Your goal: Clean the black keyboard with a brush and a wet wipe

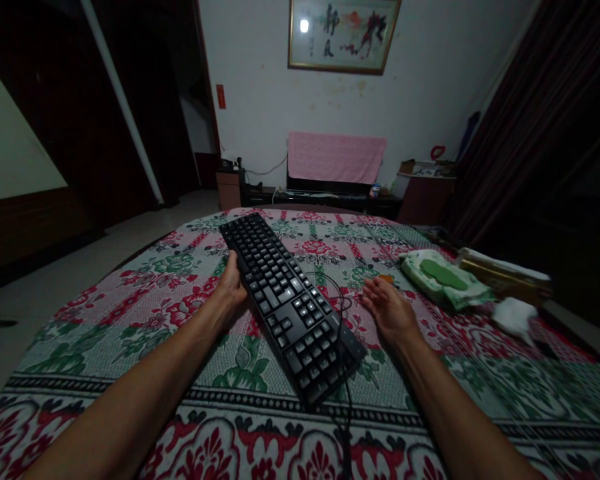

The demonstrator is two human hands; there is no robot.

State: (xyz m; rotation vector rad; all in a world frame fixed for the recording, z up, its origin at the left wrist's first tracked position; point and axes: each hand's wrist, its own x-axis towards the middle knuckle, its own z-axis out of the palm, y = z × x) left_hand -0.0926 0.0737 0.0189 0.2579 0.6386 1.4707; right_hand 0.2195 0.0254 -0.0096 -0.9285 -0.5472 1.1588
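A black computer keyboard (285, 300) is held at a slant above the flowered cloth, its far end to the left and its near end to the right. My left hand (233, 283) grips its left long edge, thumb at the edge and the other fingers hidden beneath. A thin black cable (341, 313) loops beside the keyboard and runs across its near end toward me. To the right of the keyboard, apart from it, my right hand (390, 308) is held palm inward with nothing in it, its fingers loosely extended. A small orange thing (386, 278) lies just behind its fingertips.
The patterned cloth (180, 360) covers the broad surface before me. On the right lie a green-and-white wipes pack (443, 279), a golden box (503, 275) and crumpled white tissue (515, 319). Against the far wall, a pink towel (337, 157) hangs over a dark screen.
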